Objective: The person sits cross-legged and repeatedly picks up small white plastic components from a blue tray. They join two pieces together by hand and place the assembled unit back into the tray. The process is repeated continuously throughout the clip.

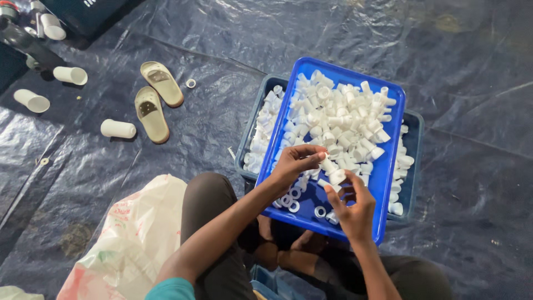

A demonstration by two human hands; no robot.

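A bright blue tray [388,166] rests over a darker blue bin [413,128]; both hold several small white plastic caps [344,116]. My left hand [294,164] hovers over the tray's near edge, its fingertips pinching one white plastic cap [328,165]. My right hand [352,208] is just to the right and below it, fingers curled around a second white cap [337,178]. The two caps touch end to end between my hands. A few white rings [292,200] lie on the tray floor beneath my hands.
A dark blue tarp [472,66] covers the floor. A pair of beige sandals [152,100] and several white cylindrical cups [117,129] lie at the left. A white plastic sack [133,239] sits beside my left knee. A dark machine [33,33] stands at the top left.
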